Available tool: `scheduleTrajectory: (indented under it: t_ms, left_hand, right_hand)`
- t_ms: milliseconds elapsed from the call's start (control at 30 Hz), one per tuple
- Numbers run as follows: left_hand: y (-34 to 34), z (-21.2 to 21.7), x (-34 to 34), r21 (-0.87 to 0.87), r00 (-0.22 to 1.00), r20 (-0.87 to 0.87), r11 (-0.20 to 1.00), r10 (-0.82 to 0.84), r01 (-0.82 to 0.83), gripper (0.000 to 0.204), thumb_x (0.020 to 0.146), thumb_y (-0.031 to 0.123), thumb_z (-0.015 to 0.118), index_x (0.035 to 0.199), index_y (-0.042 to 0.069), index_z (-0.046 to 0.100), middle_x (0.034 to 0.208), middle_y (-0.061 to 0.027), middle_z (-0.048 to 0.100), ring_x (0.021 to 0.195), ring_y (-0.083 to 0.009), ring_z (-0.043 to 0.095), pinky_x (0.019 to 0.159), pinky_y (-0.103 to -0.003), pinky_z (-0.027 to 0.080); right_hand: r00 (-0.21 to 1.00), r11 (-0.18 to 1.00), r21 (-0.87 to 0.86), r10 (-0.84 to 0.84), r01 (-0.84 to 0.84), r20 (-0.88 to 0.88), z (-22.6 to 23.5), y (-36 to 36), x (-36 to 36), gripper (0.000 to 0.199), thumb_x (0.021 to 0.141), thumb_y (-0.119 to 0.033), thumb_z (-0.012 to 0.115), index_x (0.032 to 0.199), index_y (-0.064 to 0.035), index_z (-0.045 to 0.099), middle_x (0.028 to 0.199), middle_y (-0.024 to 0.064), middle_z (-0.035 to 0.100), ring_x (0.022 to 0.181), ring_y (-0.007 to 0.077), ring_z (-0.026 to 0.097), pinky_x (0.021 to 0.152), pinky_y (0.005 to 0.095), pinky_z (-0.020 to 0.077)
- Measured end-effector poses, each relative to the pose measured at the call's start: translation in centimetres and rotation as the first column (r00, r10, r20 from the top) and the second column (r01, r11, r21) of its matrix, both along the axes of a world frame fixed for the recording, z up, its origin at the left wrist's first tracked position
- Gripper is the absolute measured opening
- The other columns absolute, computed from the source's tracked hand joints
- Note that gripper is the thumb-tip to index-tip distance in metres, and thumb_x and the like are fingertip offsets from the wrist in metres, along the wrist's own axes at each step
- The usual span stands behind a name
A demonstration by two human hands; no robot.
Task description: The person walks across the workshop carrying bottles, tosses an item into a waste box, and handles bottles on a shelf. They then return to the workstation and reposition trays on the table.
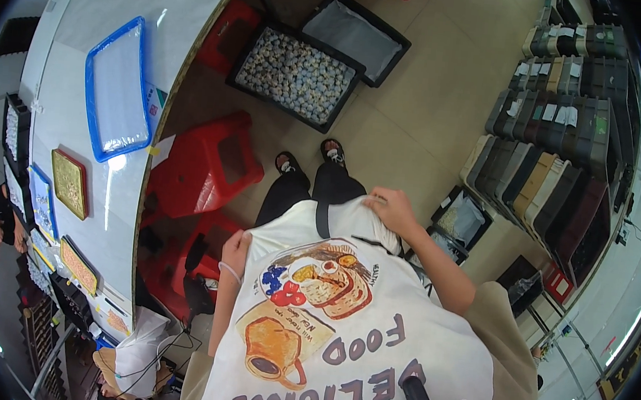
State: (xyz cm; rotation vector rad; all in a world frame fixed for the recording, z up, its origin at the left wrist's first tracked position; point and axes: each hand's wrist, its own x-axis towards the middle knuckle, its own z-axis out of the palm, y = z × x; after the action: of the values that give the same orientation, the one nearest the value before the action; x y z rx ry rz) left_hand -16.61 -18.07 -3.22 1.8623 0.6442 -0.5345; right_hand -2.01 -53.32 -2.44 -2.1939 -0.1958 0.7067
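A white apron (417, 315) with a printed picture of food and a mug hangs over my front. My left hand (235, 252) is closed on its left edge, with a pale band round the wrist. On the other side my right hand (390, 208) pinches the apron's right edge. The cloth is stretched between my two hands, and a dark strap (322, 220) lies across its lower part. What my fingertips press against inside the folds is hidden. Past the hem show my dark trousers and sandals (332, 151).
A long white table (119, 198) runs along the left, bearing a blue-rimmed tray (146, 101). Red stools (205, 167) stand beside it. Ahead on the floor sits a black crate (243, 79) of small round pieces. Stacked bins (564, 118) line the right. Another person (4, 222) is at far left.
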Motion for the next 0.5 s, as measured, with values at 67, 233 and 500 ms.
scheduleTrajectory:
  t_ms: [67, 233, 500]
  left_hand:
    - [0.8, 0.5, -0.4, -0.222, 0.974, -0.224, 0.975, -0.017, -0.034, 0.024, 0.086, 0.024, 0.055, 0.075, 0.003, 0.052, 0.065, 0.0018, 0.047, 0.064, -0.0057, 0.040, 0.059, -0.022, 0.036]
    - [0.0, 4.2, 3.0, -0.280, 0.956, -0.293, 0.955, 0.011, -0.097, 0.013, 0.084, 0.018, 0.058, 0.087, 0.005, 0.056, 0.079, 0.0007, 0.055, 0.070, -0.0058, 0.046, 0.062, -0.019, 0.037]
    - [0.1, 4.8, 4.2, -0.034, 0.985, -0.071, 0.987, 0.154, -0.157, 0.021, 0.063, -0.010, 0.030, 0.053, 0.005, 0.041, 0.048, 0.0017, 0.036, 0.044, -0.0060, 0.032, 0.041, -0.021, 0.024]
  right_hand:
    - [0.981, 0.995, 0.041, 0.093, -0.087, -0.171, 0.7, -0.5, 2.1, 0.023, 0.073, -0.025, 0.063, 0.085, -0.0062, 0.059, 0.067, 0.0133, 0.057, 0.063, 0.0297, 0.055, 0.056, 0.0367, 0.0425]
    - [0.968, 0.991, 0.020, 0.133, -0.132, -0.213, 2.6, 0.0, 6.1, 0.022, 0.073, -0.018, 0.060, 0.093, -0.0080, 0.056, 0.073, 0.0101, 0.057, 0.067, 0.0249, 0.055, 0.059, 0.0357, 0.0429]
    - [0.929, 0.938, 0.008, 0.343, -0.347, 0.139, 4.1, 5.4, 9.3, 0.014, 0.077, -0.013, 0.054, 0.090, -0.0082, 0.053, 0.084, 0.0101, 0.057, 0.083, 0.0286, 0.056, 0.072, 0.0395, 0.0439]
